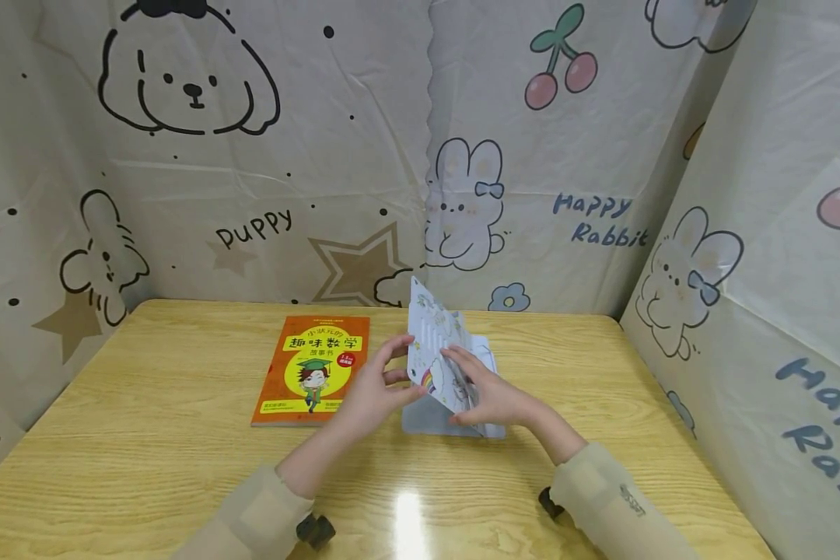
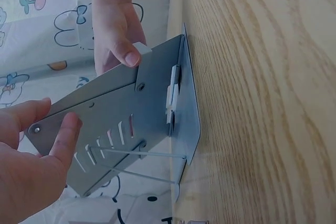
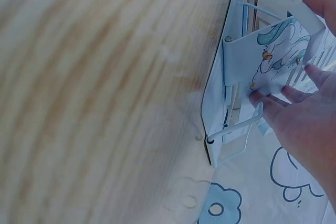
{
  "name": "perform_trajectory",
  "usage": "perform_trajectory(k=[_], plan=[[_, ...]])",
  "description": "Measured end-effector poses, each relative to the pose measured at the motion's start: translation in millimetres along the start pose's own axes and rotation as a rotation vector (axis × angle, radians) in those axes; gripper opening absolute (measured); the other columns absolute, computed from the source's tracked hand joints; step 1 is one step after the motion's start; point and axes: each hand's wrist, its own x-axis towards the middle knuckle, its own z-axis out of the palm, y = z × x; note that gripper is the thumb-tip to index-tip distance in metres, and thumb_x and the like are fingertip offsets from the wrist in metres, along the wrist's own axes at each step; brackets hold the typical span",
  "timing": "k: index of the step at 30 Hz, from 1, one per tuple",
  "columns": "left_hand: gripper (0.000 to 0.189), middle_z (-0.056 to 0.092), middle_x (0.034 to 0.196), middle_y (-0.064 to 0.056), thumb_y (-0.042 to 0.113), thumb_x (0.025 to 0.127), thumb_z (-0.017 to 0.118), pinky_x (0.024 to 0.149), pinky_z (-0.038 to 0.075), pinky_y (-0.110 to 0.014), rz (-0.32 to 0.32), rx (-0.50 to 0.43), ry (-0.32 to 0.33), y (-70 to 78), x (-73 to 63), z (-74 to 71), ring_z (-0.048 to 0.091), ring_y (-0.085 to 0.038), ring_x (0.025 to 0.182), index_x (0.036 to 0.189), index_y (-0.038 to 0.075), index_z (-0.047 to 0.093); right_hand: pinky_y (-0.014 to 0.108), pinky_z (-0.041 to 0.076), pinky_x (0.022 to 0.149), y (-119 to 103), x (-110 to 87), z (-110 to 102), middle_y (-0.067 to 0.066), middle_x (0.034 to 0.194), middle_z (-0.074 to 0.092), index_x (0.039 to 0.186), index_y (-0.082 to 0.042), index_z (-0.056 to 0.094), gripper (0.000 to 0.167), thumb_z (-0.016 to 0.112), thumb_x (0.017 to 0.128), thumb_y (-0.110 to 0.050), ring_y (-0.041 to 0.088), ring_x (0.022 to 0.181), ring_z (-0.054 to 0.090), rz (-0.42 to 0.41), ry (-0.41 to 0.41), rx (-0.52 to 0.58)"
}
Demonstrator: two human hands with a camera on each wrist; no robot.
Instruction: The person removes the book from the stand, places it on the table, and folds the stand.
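A white metal book stand point(image 1: 430, 334) with cartoon prints stands on the table, its panel raised and leaning above a pale base plate point(image 1: 423, 421). My left hand point(image 1: 372, 391) grips the panel's left edge, with fingertips on the plain grey back point(image 2: 113, 121). On the other side, my right hand point(image 1: 493, 395) holds the panel near its lower edge. Its fingers rest on the printed face point(image 3: 281, 59), while its thumb point(image 2: 126, 53) lies on the back. A wire support point(image 2: 142, 153) runs between panel and base.
An orange book point(image 1: 273, 389) with a cartoon cover lies flat left of the stand, close to my left hand. The wooden table point(image 1: 147, 435) ends at a printed cloth backdrop point(image 1: 364, 155) at the back and right.
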Motion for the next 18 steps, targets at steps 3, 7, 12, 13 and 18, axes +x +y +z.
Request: perform_trajectory(k=[3, 7, 12, 13, 18], plan=[[0.072, 0.043, 0.139, -0.013, -0.004, 0.081, 0.069, 0.083, 0.055, -0.031, 0.001, 0.004, 0.002, 0.2, -1.7, 0.2, 0.060, -0.027, 0.105, 0.143, 0.009, 0.036, 0.054, 0.031, 0.108, 1.2, 0.8, -0.7, 0.013, 0.158, 0.001, 0.152, -0.020, 0.011, 0.105, 0.079, 0.072, -0.028, 0.037, 0.142, 0.015, -0.012, -0.013, 0.012], [0.072, 0.043, 0.139, -0.013, -0.004, 0.081, 0.069, 0.083, 0.055, -0.031, 0.009, 0.011, 0.006, 1.0, -4.4, 0.2, 0.061, -0.027, 0.105, 0.143, 0.009, 0.036, 0.053, 0.032, 0.108, 2.7, 1.6, -1.5, 0.013, 0.158, 0.002, 0.152, -0.020, 0.012, 0.105, 0.079, 0.072, -0.026, 0.035, 0.141, 0.016, -0.021, -0.030, 0.016], [0.073, 0.044, 0.138, -0.014, -0.004, 0.080, 0.070, 0.083, 0.055, -0.031, 0.016, 0.019, 0.022, -1.5, -4.9, 0.8, 0.062, -0.027, 0.103, 0.144, 0.008, 0.035, 0.054, 0.033, 0.107, 2.9, 2.8, -1.9, 0.013, 0.158, 0.002, 0.152, -0.019, 0.011, 0.104, 0.078, 0.073, -0.027, 0.036, 0.141, 0.017, -0.024, -0.039, 0.000], [0.074, 0.044, 0.139, -0.014, -0.004, 0.080, 0.070, 0.083, 0.055, -0.031, 0.018, 0.020, 0.026, -4.4, -3.6, 0.9, 0.062, -0.027, 0.103, 0.144, 0.009, 0.035, 0.054, 0.032, 0.107, 2.6, 2.9, -2.0, 0.013, 0.158, 0.002, 0.152, -0.019, 0.011, 0.104, 0.078, 0.073, -0.027, 0.036, 0.141, 0.017, -0.023, -0.039, -0.005], [0.075, 0.044, 0.139, -0.011, -0.003, 0.079, 0.072, 0.082, 0.056, -0.030, 0.027, 0.019, 0.038, -22.6, 4.6, 0.9, 0.062, -0.024, 0.102, 0.143, 0.014, 0.037, 0.057, 0.027, 0.109, 0.8, 1.5, -1.6, 0.012, 0.158, 0.001, 0.153, -0.019, 0.010, 0.104, 0.077, 0.075, -0.030, 0.037, 0.142, 0.013, -0.019, -0.042, -0.032]])
